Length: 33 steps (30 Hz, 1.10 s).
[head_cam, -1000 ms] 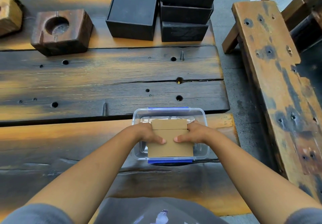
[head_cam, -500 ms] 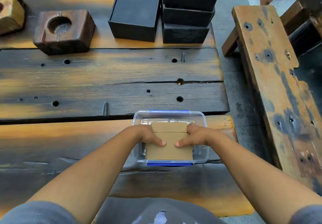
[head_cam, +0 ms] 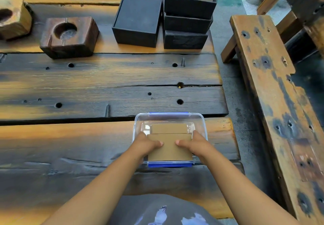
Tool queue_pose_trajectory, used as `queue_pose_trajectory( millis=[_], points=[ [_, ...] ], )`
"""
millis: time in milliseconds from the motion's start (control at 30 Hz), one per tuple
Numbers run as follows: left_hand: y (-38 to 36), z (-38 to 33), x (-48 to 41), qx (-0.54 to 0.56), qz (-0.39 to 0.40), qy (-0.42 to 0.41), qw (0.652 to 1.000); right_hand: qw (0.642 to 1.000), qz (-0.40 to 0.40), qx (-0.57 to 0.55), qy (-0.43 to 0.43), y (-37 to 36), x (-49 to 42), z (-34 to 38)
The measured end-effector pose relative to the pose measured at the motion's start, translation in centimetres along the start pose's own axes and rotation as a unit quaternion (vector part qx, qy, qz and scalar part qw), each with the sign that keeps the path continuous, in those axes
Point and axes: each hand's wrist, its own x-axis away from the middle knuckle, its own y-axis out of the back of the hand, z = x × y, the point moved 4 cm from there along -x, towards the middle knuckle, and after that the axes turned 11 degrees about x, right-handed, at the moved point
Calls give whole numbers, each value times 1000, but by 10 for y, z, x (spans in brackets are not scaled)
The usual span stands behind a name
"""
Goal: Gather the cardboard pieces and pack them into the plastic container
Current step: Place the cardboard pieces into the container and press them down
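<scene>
Your left hand (head_cam: 146, 144) and right hand (head_cam: 194, 144) clamp the brown cardboard piece (head_cam: 169, 146) from either side, thumbs pressed flat on top, tips nearly meeting, fingers curled under its edges. It sits in the clear plastic container (head_cam: 199, 119). Just beyond your thumbs a second cardboard piece (head_cam: 169, 128) lies inside.

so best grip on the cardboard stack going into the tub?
Probably by its two short side edges, coming from above, as now: left hand and right hand pinch the cardboard stack from either side. It lies flat and nearly fills the plastic container, leaving only side gaps.
</scene>
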Motion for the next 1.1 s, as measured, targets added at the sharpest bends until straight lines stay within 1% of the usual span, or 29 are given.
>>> queue_pose_trajectory(
  millis=[67, 133, 200, 267, 367, 533, 667, 767, 933, 1000, 1033, 1100],
  points=[
    [1, 8, 3, 98, 4, 15, 995, 999, -7, -43, -19, -3, 3, -5],
    [-3, 10, 7, 140, 23, 32, 989, 999, -7, -28, -31, -9, 5, -6],
    [-8, 9, 9, 133, 33, 36, 990, 999, -6, -9, -40, -14, 9, -5],
    [-8, 8, 10, 127, 36, 35, 991, 999, -5, -13, -42, -15, 8, -6],
    [-4, 6, 11, 122, 40, 41, 991, 999, -5, -13, -31, -9, 8, -7],
    [-4, 10, 13, 123, 44, 58, 990, 998, 19, 37, -40, -13, 10, -6],
    [-1, 8, 14, 113, 60, 64, 990, 999, 32, 6, -39, -11, 11, -4],
    [1, 7, 14, 105, 76, 73, 989, 998, 31, 33, -39, -8, 8, -5],
    [4, -6, 16, 40, 113, 100, 988, 998, 54, 30, -33, -4, 6, 1],
    [8, -13, 17, 18, 116, 112, 987, 996, 67, 37, -47, 2, 5, 5],
    [10, -17, 17, -12, 110, 105, 988, 994, 77, 50, -54, 5, 6, 6],
    [11, -26, 13, -149, 93, 53, 983, 990, 83, 102, -41, 10, 5, 12]
  ],
)
